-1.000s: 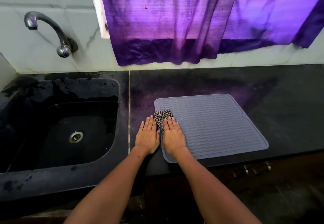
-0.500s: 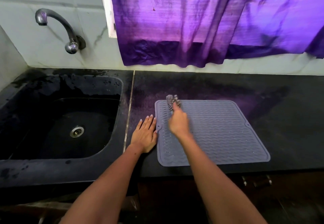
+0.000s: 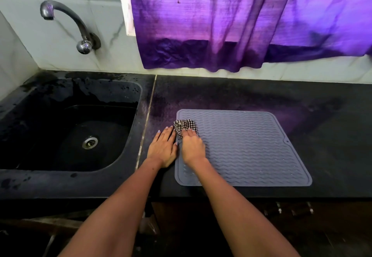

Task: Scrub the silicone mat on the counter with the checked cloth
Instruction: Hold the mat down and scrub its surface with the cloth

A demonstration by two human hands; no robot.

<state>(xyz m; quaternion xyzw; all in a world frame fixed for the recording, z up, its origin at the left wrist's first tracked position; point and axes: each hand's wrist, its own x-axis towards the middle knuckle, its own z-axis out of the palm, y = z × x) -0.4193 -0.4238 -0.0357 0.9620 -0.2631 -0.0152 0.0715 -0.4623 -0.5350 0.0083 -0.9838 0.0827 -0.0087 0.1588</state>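
While the right hand (image 3: 192,148) is pressing the checked cloth (image 3: 184,127) onto the silicone mat (image 3: 247,150) at its far-left corner — fingers curling over the bunched cloth — the left hand (image 3: 163,148) is lying flat, fingers straight, on the dark worktop (image 3: 322,116) just left of the mat, right of the sink (image 3: 66,132).
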